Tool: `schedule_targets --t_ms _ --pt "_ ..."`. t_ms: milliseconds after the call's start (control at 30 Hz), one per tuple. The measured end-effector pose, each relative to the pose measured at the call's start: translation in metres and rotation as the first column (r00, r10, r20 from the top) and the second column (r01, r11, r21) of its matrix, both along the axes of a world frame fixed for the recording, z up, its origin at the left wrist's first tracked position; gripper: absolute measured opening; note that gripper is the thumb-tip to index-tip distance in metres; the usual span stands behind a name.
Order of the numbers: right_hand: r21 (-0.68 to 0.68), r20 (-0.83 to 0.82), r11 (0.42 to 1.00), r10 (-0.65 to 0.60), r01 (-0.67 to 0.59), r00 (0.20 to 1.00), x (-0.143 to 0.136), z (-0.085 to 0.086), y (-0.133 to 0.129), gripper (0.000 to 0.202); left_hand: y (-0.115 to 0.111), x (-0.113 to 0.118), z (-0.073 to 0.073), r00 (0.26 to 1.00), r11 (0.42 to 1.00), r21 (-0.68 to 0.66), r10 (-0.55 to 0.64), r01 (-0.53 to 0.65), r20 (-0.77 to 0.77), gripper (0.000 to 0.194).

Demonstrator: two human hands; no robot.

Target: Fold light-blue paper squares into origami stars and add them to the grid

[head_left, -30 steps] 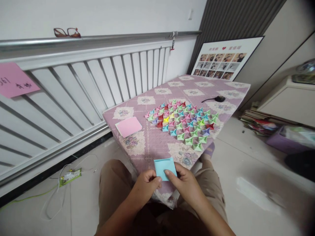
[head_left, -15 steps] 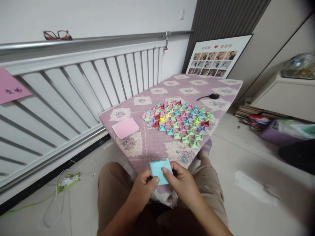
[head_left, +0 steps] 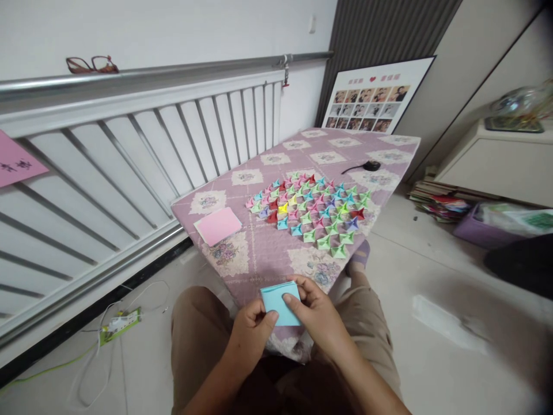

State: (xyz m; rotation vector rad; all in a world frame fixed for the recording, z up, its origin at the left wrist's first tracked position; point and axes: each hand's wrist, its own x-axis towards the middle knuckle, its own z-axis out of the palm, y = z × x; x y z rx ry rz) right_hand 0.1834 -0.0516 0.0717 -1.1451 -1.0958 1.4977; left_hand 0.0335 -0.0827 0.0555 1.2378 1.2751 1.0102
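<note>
A light-blue folded paper square (head_left: 276, 302) is held above the near corner of the table, with its layers slightly parted along the top edge. My left hand (head_left: 254, 325) pinches its lower left side, thumb in front. On the right side, my right hand (head_left: 313, 305) grips it with the thumb pressed on its face and fingers behind. Beyond my hands, many small folded paper pieces (head_left: 306, 218) in green, pink, blue, red, yellow and purple stand in rows. A stack of pink paper sheets (head_left: 219, 226) lies to their left.
The purple flowered tablecloth (head_left: 254, 276) covers the table. A black object with a thin tail (head_left: 371, 166) lies on its far right part. Along the left runs a white radiator (head_left: 142, 167); a power strip (head_left: 121, 325) with cables sits on the floor.
The layers of the blue paper square have parted a little at its top edge, and my right fingers have shifted up behind its top right corner. The view has shifted slightly.
</note>
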Motion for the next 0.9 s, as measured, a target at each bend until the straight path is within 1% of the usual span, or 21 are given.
schedule_targets --t_ms 67,100,333,467,567,700,800,900 --pt "-0.008 0.013 1.0 0.026 -0.026 1.0 0.002 -0.001 0.0 0.033 0.0 0.0 -0.001 1.0 1.0 -0.003 -0.007 0.007 -0.01 0.018" --pt "-0.009 0.027 1.0 0.027 -0.027 0.999 0.002 -0.001 -0.001 0.032 0.0 0.0 -0.002 1.0 1.0 -0.009 -0.007 0.007 -0.016 0.018" --pt "-0.022 0.078 1.0 0.001 0.0 0.997 0.005 -0.006 -0.002 0.038 0.001 -0.003 -0.005 0.999 0.999 -0.022 -0.028 0.027 -0.043 0.019" --pt "-0.015 0.108 1.0 0.002 -0.001 0.994 0.005 -0.007 -0.002 0.04 0.006 -0.005 -0.003 0.999 1.0 -0.019 -0.025 0.025 0.024 0.017" --pt "-0.007 0.136 1.0 0.024 -0.023 0.99 0.005 -0.006 -0.002 0.04 0.012 -0.006 0.002 0.997 0.999 -0.025 0.036 -0.034 0.069 0.018" --pt "0.008 0.182 0.999 0.033 -0.035 0.983 0.004 -0.006 -0.002 0.041 0.018 -0.008 0.007 0.992 0.993 -0.039 0.117 -0.115 0.056 0.017" --pt "0.021 0.209 0.999 0.025 -0.03 0.978 0.002 -0.006 -0.002 0.041 0.019 -0.009 0.01 0.99 0.99 -0.007 0.142 -0.142 -0.028 0.016" --pt "0.035 0.222 0.999 -0.003 -0.005 0.975 0.0 -0.006 -0.002 0.041 0.02 -0.009 0.012 0.975 0.982 0.035 0.191 -0.188 -0.118 0.016"
